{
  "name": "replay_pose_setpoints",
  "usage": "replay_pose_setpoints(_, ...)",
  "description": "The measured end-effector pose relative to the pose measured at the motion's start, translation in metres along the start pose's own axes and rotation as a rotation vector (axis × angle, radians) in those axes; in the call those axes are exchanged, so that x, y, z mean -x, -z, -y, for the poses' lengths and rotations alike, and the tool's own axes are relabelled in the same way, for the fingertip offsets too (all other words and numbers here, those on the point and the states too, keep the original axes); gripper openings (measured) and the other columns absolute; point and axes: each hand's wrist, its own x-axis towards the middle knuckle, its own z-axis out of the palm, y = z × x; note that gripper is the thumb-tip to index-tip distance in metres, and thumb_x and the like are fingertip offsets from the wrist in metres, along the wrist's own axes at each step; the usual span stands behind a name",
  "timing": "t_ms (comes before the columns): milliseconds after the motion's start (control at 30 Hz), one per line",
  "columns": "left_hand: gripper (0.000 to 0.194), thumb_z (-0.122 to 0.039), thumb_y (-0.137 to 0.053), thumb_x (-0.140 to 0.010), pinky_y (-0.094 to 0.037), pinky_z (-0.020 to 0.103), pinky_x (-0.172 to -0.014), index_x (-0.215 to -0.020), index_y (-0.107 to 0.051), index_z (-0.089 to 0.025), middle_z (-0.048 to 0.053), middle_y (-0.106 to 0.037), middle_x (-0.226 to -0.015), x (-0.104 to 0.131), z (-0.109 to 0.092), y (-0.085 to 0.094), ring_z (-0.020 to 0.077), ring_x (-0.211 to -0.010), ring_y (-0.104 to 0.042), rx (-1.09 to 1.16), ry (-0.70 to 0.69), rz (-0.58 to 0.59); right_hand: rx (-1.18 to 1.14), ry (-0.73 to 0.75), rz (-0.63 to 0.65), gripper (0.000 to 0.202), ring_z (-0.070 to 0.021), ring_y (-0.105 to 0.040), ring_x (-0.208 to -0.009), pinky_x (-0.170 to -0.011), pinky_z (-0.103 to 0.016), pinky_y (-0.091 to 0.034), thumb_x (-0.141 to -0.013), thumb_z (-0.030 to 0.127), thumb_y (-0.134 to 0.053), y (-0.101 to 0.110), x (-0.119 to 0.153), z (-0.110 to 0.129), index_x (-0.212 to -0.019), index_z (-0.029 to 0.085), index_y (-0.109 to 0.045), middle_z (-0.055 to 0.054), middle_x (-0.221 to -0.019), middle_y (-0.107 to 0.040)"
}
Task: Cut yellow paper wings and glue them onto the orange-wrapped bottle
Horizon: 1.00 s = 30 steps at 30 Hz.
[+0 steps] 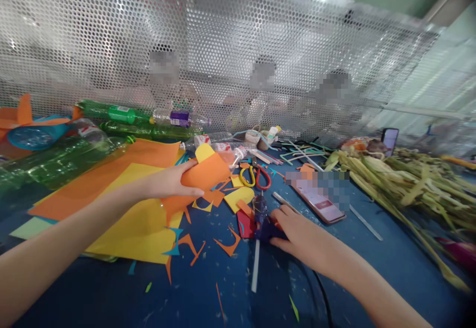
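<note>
My left hand is wrapped round a piece covered in orange paper, with a yellow rounded piece at its top. My right hand closes on the dark blue handle of a glue gun, which has a black cable trailing toward the front. A pale glue stick lies by the gun. Beyond the gun are scissors with one red and one yellow loop. Yellow paper and orange paper lie under and beside my left forearm. Small cut scraps surround both hands.
Green bottles and clear bottles stand or lie at the left and back. A phone lies right of centre, near another glue stick. Dried corn husks cover the right side. A perforated metal panel rises behind.
</note>
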Motion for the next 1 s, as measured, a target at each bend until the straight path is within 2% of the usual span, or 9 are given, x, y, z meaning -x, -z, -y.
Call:
replay_pose_setpoints(100, 0.104, -0.067, -0.059, -0.062, -0.035, 0.044, -0.099, -0.142, -0.017, -0.015, 0.015, -0.031, -0.143, 0.002, -0.009, -0.002, 0.0356, -0.124, -0.039, -0.024, 0.082, 0.053, -0.031, 0.032, -0.042, 0.015, -0.0280, -0.061, -0.088, -0.078, -0.042, -0.048, -0.077, 0.016, -0.055, 0.002, 0.004, -0.002, -0.092, 0.012, -0.057, -0.015, -0.097, -0.058)
replay_pose_setpoints(200, 0.103, -0.064, -0.060, -0.063, -0.036, 0.045, -0.097, -0.142, -0.016, -0.016, 0.016, -0.035, -0.141, 0.005, -0.012, -0.003, 0.0366, -0.121, -0.041, 0.049, 0.044, 0.043, -0.159, 0.086, -0.218, 0.023, -0.0272, -0.059, -0.096, -0.080, -0.041, -0.048, -0.084, 0.023, -0.046, 0.001, 0.012, -0.004, -0.105, 0.016, -0.051, -0.015, -0.107, -0.057)
replay_pose_setpoints(300, 0.099, -0.059, -0.063, -0.065, -0.035, 0.047, -0.095, -0.142, -0.017, -0.017, 0.016, -0.037, -0.139, 0.006, -0.010, -0.003, 0.0391, -0.119, -0.042, 0.148, -0.002, 0.048, -0.313, 0.127, -0.401, 0.036, -0.0275, -0.056, -0.106, -0.083, -0.038, -0.047, -0.086, 0.033, -0.041, -0.001, 0.016, 0.004, -0.119, 0.019, -0.041, -0.015, -0.116, -0.056)
replay_pose_setpoints(367, 0.098, -0.056, -0.065, -0.065, -0.036, 0.047, -0.095, -0.142, -0.018, -0.017, 0.017, -0.037, -0.139, 0.005, -0.007, -0.002, 0.0396, -0.119, -0.042, 0.203, 0.010, 0.063, -0.424, 0.107, -0.457, 0.036, -0.0262, -0.060, -0.100, -0.077, -0.035, -0.050, -0.085, 0.032, -0.040, -0.002, 0.014, 0.014, -0.119, 0.021, -0.042, -0.012, -0.111, -0.060)
replay_pose_setpoints(500, 0.087, -0.051, -0.063, -0.070, -0.039, 0.041, -0.096, -0.140, -0.022, -0.020, 0.013, -0.036, -0.141, 0.004, -0.006, 0.001, 0.0332, -0.121, -0.042, 0.399, 0.037, 0.132, -0.631, 0.051, -0.493, 0.020, -0.0227, -0.064, -0.075, -0.061, -0.030, -0.050, -0.080, 0.033, -0.049, -0.005, 0.005, 0.035, -0.097, 0.023, -0.052, -0.007, -0.086, -0.066)
replay_pose_setpoints(600, 0.076, -0.049, -0.057, -0.076, -0.044, 0.039, -0.092, -0.139, -0.022, -0.025, 0.011, -0.044, -0.136, 0.006, -0.009, 0.005, 0.0285, -0.116, -0.050, 0.636, 0.079, 0.283, -0.778, 0.084, -0.547, 0.015, -0.0207, -0.063, -0.077, -0.064, -0.029, -0.049, -0.081, 0.038, -0.052, -0.008, 0.000, 0.041, -0.086, 0.024, -0.055, -0.006, -0.084, -0.065)
replay_pose_setpoints(700, 0.069, -0.047, -0.055, -0.078, -0.049, 0.037, -0.086, -0.138, -0.025, -0.028, 0.009, -0.052, -0.130, 0.009, -0.012, 0.006, 0.0267, -0.108, -0.057, 0.798, 0.113, 0.400, -0.851, 0.159, -0.539, 0.017, -0.0187, -0.062, -0.075, -0.065, -0.027, -0.048, -0.082, 0.038, -0.050, -0.009, -0.001, 0.043, -0.084, 0.023, -0.057, -0.004, -0.081, -0.064)
replay_pose_setpoints(833, 0.069, -0.043, -0.061, -0.076, -0.050, 0.036, -0.084, -0.135, -0.029, -0.025, 0.010, -0.056, -0.125, 0.014, -0.020, 0.006, 0.0259, -0.101, -0.061, 0.876, 0.136, 0.429, -0.816, 0.238, -0.485, 0.017, -0.0173, -0.059, -0.067, -0.061, -0.028, -0.047, -0.081, 0.039, -0.052, -0.008, 0.002, 0.043, -0.079, 0.023, -0.054, -0.003, -0.075, -0.060)
replay_pose_setpoints(1000, 0.057, -0.039, -0.062, -0.077, -0.049, 0.036, -0.085, -0.125, -0.040, -0.018, 0.010, -0.061, -0.117, 0.019, -0.029, 0.008, 0.0254, -0.099, -0.061, 0.895, 0.105, 0.413, -0.739, 0.182, -0.471, 0.017, -0.0195, -0.058, -0.067, -0.061, -0.032, -0.048, -0.080, 0.040, -0.053, -0.010, 0.006, 0.041, -0.081, 0.023, -0.052, -0.003, -0.073, -0.059)
